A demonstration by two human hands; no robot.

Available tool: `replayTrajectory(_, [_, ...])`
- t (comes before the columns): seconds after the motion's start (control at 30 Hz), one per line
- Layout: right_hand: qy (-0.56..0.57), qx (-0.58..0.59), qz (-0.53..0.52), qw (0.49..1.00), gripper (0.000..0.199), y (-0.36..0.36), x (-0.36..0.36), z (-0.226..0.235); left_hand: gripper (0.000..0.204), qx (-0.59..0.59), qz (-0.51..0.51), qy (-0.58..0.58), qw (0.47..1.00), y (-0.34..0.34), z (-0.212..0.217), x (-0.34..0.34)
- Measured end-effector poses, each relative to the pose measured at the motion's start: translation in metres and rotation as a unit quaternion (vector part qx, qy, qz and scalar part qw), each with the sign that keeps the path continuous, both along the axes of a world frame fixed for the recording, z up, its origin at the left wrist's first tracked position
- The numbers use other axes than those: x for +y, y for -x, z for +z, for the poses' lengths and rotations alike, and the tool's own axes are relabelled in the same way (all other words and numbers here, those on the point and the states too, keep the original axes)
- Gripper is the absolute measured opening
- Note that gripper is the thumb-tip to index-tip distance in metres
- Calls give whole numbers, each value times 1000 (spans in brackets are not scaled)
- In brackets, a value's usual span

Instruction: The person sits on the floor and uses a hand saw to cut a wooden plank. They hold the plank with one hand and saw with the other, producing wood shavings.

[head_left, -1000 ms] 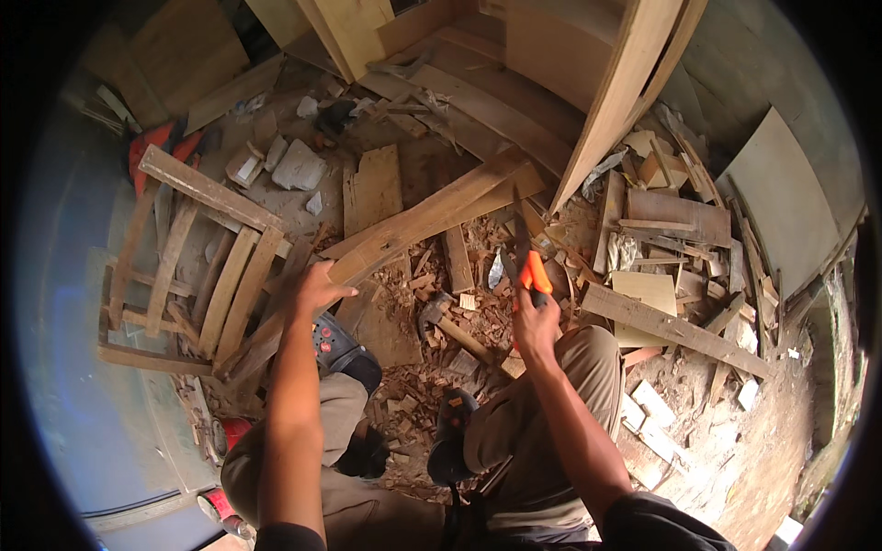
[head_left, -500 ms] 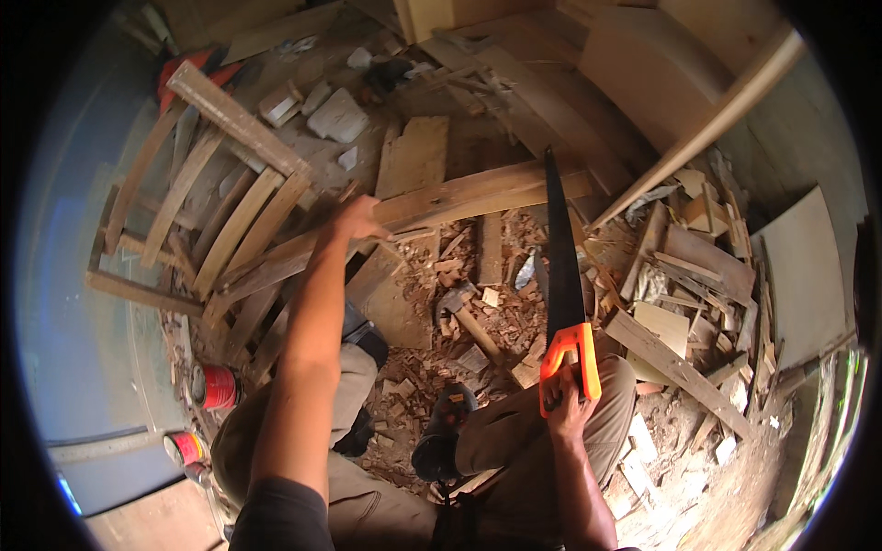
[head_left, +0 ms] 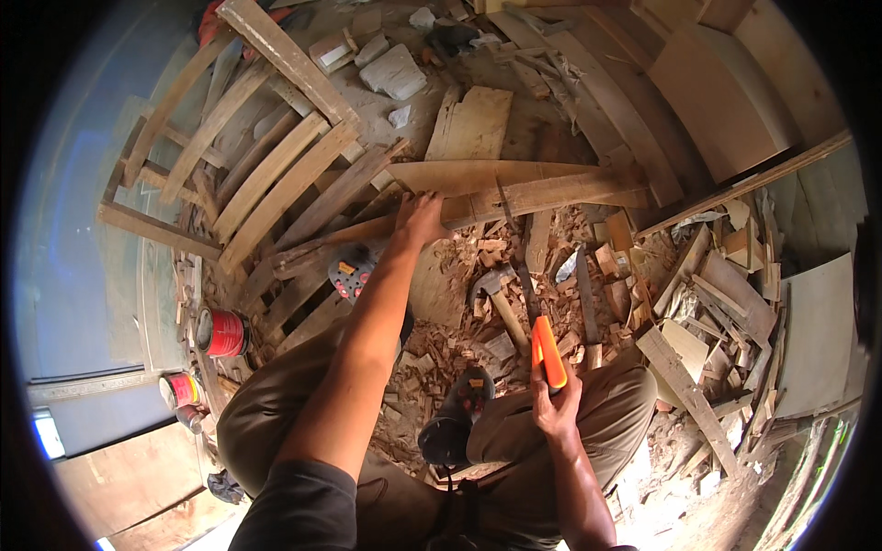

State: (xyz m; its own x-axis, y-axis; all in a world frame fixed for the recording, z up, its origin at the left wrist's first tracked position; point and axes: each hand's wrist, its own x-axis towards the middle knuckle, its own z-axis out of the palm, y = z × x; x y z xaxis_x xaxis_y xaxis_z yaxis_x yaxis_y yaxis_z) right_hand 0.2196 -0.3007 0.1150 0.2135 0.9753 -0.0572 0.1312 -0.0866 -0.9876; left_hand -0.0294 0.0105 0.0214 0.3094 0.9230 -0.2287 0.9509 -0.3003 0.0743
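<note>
A long wooden plank (head_left: 560,194) lies crosswise before me, above the wood scraps. My left hand (head_left: 424,218) presses on it with the fingers closed over its edge. In my right hand (head_left: 559,404) is a handsaw (head_left: 548,354), gripped by its orange handle. Its dark blade points away from me, seen nearly edge-on, and its far part crosses the plank to the right of my left hand. Whether the teeth touch the wood I cannot tell. Nearer my legs, a hammer (head_left: 507,315) with a wooden handle rests among the chips, left of the saw.
A long flat blade with a wooden handle (head_left: 586,298) lies right of the saw. Slatted wooden framing (head_left: 266,174) leans at the left, near two red cans (head_left: 223,332). Scrap wood (head_left: 726,275) is heaped at the right, beside a leaning panel (head_left: 813,335).
The saw has turned from broadside to nearly edge-on and tilted left, its blade now across the plank. My left hand has closed over the plank's edge. The whole view has shifted.
</note>
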Motion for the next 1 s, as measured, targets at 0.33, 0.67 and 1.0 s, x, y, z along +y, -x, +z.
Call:
replayTrajectory(0.33, [32,-82,31,996,29,38,20,28,89,-21,-13,-30,999,-3,-18,-21])
replayTrajectory(0.67, [105,-18,-5,994,37,38,17,10,87,-43,20,-63,997,0,-32,-31])
replayTrajectory(1.0, [44,-92,-58,993,38,56,28,1,85,-76,-3,-42,996,4,-23,-20])
